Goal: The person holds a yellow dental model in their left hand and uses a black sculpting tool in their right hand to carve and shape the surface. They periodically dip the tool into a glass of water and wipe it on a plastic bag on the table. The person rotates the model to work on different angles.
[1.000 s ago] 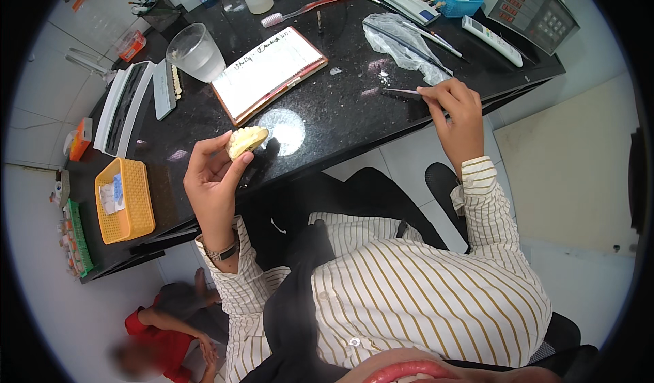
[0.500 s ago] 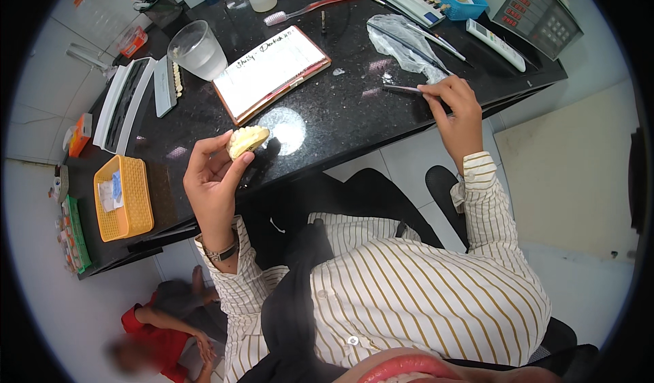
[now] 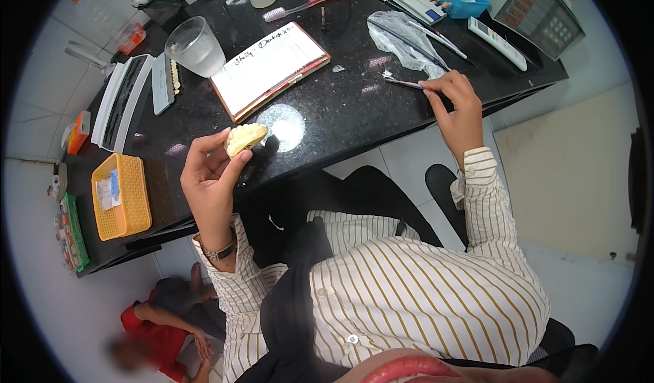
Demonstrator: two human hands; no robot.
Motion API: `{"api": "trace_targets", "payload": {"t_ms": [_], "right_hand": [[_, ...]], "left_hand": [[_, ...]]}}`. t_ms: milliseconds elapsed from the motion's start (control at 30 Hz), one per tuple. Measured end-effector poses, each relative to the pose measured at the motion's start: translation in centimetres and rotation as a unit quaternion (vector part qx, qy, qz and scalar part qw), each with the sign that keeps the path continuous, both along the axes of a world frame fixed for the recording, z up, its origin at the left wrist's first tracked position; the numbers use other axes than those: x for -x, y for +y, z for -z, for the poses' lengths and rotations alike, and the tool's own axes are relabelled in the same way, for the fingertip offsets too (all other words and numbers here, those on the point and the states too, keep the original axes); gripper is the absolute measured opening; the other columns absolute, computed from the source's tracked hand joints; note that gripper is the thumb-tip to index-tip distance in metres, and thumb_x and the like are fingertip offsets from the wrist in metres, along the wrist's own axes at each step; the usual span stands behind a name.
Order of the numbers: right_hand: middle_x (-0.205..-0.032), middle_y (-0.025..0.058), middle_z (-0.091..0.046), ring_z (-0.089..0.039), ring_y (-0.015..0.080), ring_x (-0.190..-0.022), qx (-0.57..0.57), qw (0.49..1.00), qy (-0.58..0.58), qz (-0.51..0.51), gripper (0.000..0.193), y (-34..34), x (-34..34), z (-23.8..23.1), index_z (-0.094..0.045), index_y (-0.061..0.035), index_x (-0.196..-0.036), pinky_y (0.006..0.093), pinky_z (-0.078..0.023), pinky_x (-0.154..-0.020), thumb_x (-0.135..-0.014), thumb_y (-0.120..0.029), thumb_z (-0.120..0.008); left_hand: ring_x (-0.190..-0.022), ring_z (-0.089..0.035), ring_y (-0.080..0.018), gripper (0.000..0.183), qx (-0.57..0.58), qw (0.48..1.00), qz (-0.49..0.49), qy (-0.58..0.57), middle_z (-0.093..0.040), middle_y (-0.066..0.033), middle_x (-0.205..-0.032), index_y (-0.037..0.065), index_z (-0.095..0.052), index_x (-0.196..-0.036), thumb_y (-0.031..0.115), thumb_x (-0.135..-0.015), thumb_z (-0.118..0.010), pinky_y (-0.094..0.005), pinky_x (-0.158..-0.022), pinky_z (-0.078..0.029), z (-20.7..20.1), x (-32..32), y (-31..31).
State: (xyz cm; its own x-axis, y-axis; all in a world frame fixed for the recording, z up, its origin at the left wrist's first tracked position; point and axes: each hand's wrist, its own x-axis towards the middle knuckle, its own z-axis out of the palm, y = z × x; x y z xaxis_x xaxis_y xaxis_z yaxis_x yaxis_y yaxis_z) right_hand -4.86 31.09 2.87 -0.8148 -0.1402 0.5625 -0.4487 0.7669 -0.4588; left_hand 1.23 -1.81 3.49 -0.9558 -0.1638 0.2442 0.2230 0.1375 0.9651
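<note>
The dental cast [image 3: 245, 138] sits between left fingers [image 3: 210, 142].

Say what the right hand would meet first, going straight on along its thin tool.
Probably the small white heap by the tip of the thin tool; whether they already touch is unclear.

Black countertop [image 3: 354, 121], notepad [image 3: 272, 70], clear cup [image 3: 197, 51], toothbrush [image 3: 317, 4], yellow basket [image 3: 137, 192]
</note>
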Motion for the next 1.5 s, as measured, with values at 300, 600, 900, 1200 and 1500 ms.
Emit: {"api": "trace_targets", "payload": {"t_ms": [300, 600, 900, 1200, 1500], "right_hand": [[-0.074, 0.0062, -0.054, -0.052, 0.0235, -0.074, 0.016, 1.0, 0.001, 0.0, 0.007, -0.5, 0.1, 0.2, -0.062, -0.004, -0.081, 0.0322, -0.039, -0.07, -0.074, -0.003, -0.059], [-0.075, 0.0061, -0.054, -0.053, 0.0238, -0.076, 0.049, 0.998, -0.017, 0.026, 0.007, -1.3, 0.4, 0.1, -0.062, -0.0037, -0.08, 0.0329, -0.04, -0.072, -0.074, -0.002, -0.059], [-0.076, 0.0059, -0.054, -0.053, 0.0242, -0.076, 0.0, 0.999, 0.015, 0.05, 0.007, -1.0, 1.2, 0.5, -0.062, -0.0043, -0.079, 0.033, -0.039, -0.073, -0.073, -0.002, -0.059], [-0.075, 0.0059, -0.054, -0.053, 0.0236, -0.077, 0.008, 0.999, 0.022, 0.047, 0.008, -1.0, 1.2, 0.4, -0.062, -0.0045, -0.079, 0.0325, -0.04, -0.073, -0.073, -0.002, -0.059], [-0.075, 0.0056, -0.054, -0.053, 0.0233, -0.077, -0.002, 0.999, 0.011, 0.038, 0.009, -1.0, 1.2, 0.4, -0.062, -0.0043, -0.079, 0.0323, -0.04, -0.072, -0.072, -0.001, -0.058]], "left_hand": [[-0.087, -0.061, -0.0147, 0.031, 0.002, 1.0, -0.003, 0.004, -0.062, -0.0144, -0.094, -0.003, -0.051, -0.102, -0.006, -0.075, -0.064, -0.0177, -0.07, -0.048, 0.1, 0.1, 0.1], [-0.087, -0.061, -0.0142, 0.031, 0.004, 1.0, -0.001, 0.001, -0.062, -0.0139, -0.094, -0.002, -0.052, -0.102, -0.007, -0.074, -0.064, -0.0172, -0.069, -0.047, 0.2, 0.0, -0.1], [-0.086, -0.061, -0.0139, 0.031, -0.003, 1.0, 0.001, -0.006, -0.063, -0.0137, -0.094, -0.002, -0.052, -0.102, -0.007, -0.074, -0.064, -0.0175, -0.069, -0.048, 0.1, 0.0, -0.2], [-0.085, -0.061, -0.0142, 0.031, -0.008, 1.0, 0.0, -0.004, -0.062, -0.0141, -0.093, -0.002, -0.051, -0.102, -0.007, -0.074, -0.064, -0.0175, -0.069, -0.048, 0.1, 0.0, -0.1], [-0.093, -0.06, -0.0188, 0.03, 0.001, 1.0, 0.004, -0.027, -0.059, -0.0129, -0.098, -0.002, -0.051, -0.104, -0.006, -0.076, -0.062, -0.0235, -0.078, -0.048, -0.1, -0.2, -0.2]]}}
